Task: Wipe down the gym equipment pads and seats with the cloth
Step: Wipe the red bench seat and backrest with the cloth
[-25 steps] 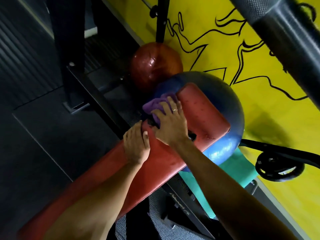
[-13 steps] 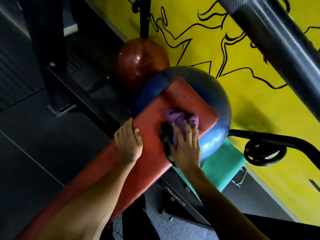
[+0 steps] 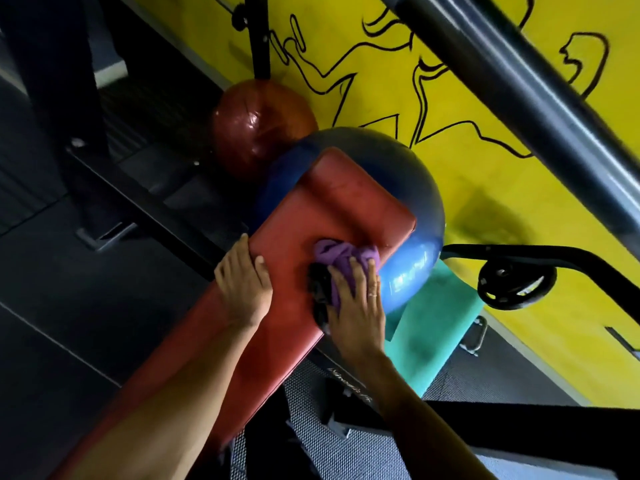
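Note:
A long red padded bench (image 3: 298,237) runs from the lower left up to a raised end roll at the centre. My right hand (image 3: 356,303) presses a bunched purple cloth (image 3: 341,256) onto the pad's right edge, just below the end roll; something black sits under the hand's left side. My left hand (image 3: 244,282) lies flat on the pad's left edge, fingers together, holding nothing.
A blue exercise ball (image 3: 412,271) and a red ball (image 3: 259,126) sit beyond the bench by the yellow wall. A green mat (image 3: 433,327) lies lower right. A thick black bar (image 3: 519,98) crosses overhead; a weight plate (image 3: 516,289) hangs on a black frame at right.
My right hand slid the cloth from the pad's left edge across to its right edge. My left hand stayed planted on the left edge.

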